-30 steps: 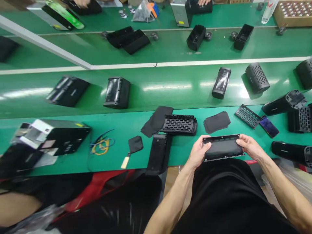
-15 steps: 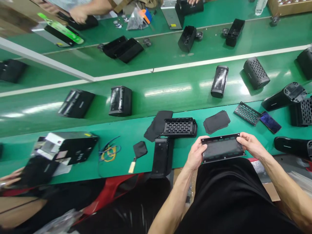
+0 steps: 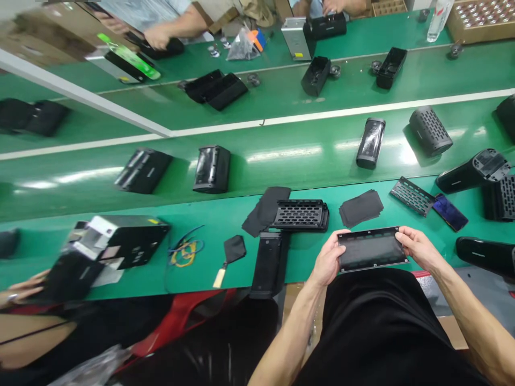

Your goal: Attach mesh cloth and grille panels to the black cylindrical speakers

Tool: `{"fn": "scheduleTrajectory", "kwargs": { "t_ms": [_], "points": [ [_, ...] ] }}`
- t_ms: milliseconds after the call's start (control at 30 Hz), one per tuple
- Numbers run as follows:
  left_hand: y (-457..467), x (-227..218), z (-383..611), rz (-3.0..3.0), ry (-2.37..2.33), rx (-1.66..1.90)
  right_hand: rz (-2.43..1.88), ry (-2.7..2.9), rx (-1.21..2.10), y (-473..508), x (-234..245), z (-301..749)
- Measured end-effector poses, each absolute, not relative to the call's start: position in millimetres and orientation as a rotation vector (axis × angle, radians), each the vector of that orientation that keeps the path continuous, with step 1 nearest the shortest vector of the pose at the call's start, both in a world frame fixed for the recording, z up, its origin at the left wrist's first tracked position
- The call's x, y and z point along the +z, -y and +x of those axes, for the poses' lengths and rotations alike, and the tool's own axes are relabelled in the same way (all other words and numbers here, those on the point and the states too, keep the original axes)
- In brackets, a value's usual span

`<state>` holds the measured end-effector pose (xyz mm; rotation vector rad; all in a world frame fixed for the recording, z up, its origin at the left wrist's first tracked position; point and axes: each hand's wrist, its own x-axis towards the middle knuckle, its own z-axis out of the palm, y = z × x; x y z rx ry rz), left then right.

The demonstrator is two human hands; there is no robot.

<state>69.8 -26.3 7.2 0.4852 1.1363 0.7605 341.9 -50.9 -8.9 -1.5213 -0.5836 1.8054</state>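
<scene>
Here's the panel [image 3: 374, 252], held level across the front of the body, just off the near edge of the bench [image 3: 314, 262], its hollow side up and studs showing along both long edges. And look at the inside: a dark sheet seems to span it, slots showing faintly along the far edge, so I'd call the covering laid in; whether it's stuck down, I can't tell. The panel is apart from any housing, so fitting looks undone.

Now the fingers! The left hand [image 3: 329, 260] pinches one short end, thumb on top at the rim, the others tucked underneath. The right hand [image 3: 416, 247] pinches the opposite end, thumb over the far corner, its fingers below mostly hidden. The panel sits squarely between the two.

Just beyond it, a pile of sheets [image 3: 361, 208], several left by the look of it. A loose grille [image 3: 412, 196] lies further right, touching or nearly touching a phone [image 3: 450, 213]. Over to the left, stacked grilles [image 3: 301, 215] beside more dark cloth [image 3: 267, 208], so plenty remains, I'd judge. Further out, on the glossy green strip [image 3: 281, 171], speakers [image 3: 370, 143] stand well apart.
</scene>
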Motion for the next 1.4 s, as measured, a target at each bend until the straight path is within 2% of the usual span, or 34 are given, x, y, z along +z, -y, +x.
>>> {"fn": "scheduleTrajectory", "kwargs": {
  "t_ms": [733,1400],
  "points": [
    [15,-2,72,0.470,-1.133,0.738,-1.522,0.569,1.762,38,-2,341],
    [14,-9,75,0.399,-1.099,0.797,-1.479,0.537,1.830,41,-14,343]
  ]
}}
